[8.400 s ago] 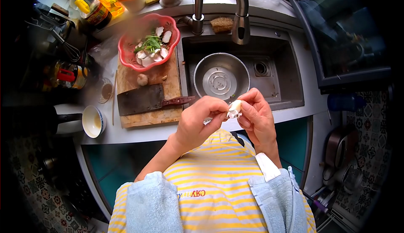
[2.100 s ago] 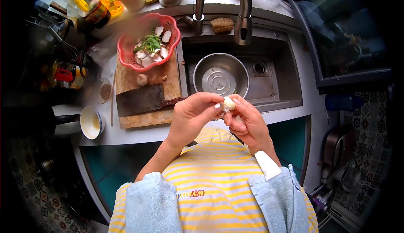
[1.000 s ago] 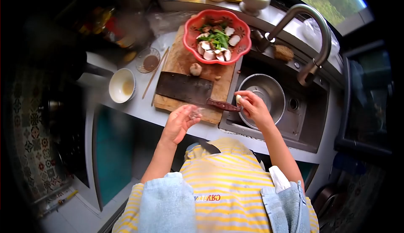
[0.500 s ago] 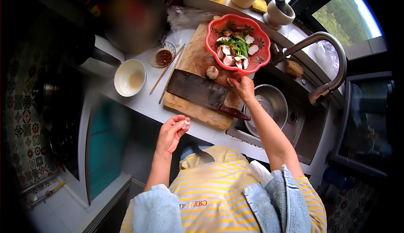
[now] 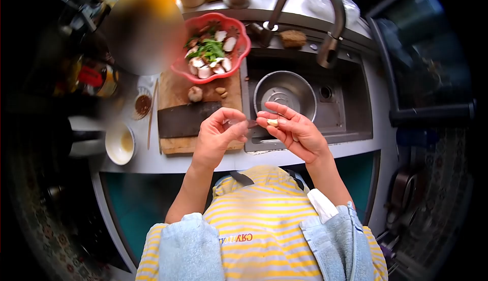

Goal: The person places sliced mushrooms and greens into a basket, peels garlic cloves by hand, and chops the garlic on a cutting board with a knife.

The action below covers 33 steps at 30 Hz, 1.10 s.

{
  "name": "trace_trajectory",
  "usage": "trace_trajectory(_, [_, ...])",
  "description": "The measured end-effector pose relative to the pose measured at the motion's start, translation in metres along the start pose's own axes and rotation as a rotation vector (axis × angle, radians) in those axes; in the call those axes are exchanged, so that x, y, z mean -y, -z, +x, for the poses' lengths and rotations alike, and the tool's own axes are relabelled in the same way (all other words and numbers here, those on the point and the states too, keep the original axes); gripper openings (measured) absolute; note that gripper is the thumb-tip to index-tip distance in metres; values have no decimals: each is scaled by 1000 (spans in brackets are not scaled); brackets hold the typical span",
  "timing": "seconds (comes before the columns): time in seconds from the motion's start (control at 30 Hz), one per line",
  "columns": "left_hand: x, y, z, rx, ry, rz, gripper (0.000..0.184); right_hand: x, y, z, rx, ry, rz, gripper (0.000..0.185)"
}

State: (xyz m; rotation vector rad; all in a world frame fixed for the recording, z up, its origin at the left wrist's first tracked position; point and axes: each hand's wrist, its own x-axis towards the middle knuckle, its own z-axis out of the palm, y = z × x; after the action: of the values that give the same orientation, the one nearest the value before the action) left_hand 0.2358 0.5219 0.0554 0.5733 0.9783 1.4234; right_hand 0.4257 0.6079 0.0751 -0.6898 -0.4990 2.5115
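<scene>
A pale garlic clove (image 5: pixel 272 122) is held in the fingers of my right hand (image 5: pixel 305 136), palm up over the sink's front edge. Close beside it, my left hand (image 5: pixel 216 133) is curled closed on what looks like thin, pale garlic skin (image 5: pixel 232 124), slightly blurred. Behind my hands, a whole garlic bulb (image 5: pixel 195 94) and two loose garlic cloves (image 5: pixel 221 90) lie on the wooden chopping board (image 5: pixel 170 85). A dark cleaver (image 5: pixel 185 120) rests across the board, its handle mostly hidden by my left hand.
A red bowl (image 5: pixel 243 57) of mushroom pieces and greens overlaps the board's back. A metal basin (image 5: pixel 311 98) sits in the sink (image 5: pixel 356 103) under the tap (image 5: pixel 335 14). At left are a white bowl (image 5: pixel 111 146), a sauce dish (image 5: pixel 142 104) and chopsticks (image 5: pixel 151 123).
My right hand has left the board beside the red bowl and come near my left, now holding a clove. My left hand has risen toward the board. The view has swung right.
</scene>
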Motion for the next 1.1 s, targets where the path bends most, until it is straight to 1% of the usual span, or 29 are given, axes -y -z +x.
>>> trace_trajectory(0.1, [-2,-30,2,74,-19,107,16,7,-10,-27,-43,149,-136,45])
trace_trajectory(0.13, [1,-36,3,106,-27,126,17,9,-10,-34,-35,187,-218,49])
trace_trajectory(0.23, [4,-60,4,143,14,121,17,12,-8,-50,-6,298,-353,52])
trace_trajectory(0.37, [10,-69,8,158,120,-51,20,14,-7,-60,-53,382,-496,52])
trace_trajectory(0.47, [13,-76,6,155,134,-72,21,16,-1,-63,33,378,-363,51])
trace_trajectory(0.53, [15,-78,5,182,148,-83,19,16,2,-60,39,342,-367,52])
trace_trajectory(0.63, [19,-81,0,144,141,-90,22,16,2,-58,8,292,-352,51])
trace_trajectory(0.67, [21,-80,-1,137,110,-90,20,15,1,-57,-9,276,-346,51])
trace_trajectory(0.77, [22,-83,-6,99,41,-49,17,15,1,-55,-110,281,-376,40])
trace_trajectory(0.87, [23,-86,-9,56,-84,89,17,16,16,-54,-72,197,-400,26])
trace_trajectory(0.97, [20,-90,-13,36,-49,68,15,15,15,-55,-81,169,-344,19])
trace_trajectory(1.1, [16,-93,-14,29,-16,84,16,17,19,-54,-58,158,-333,20])
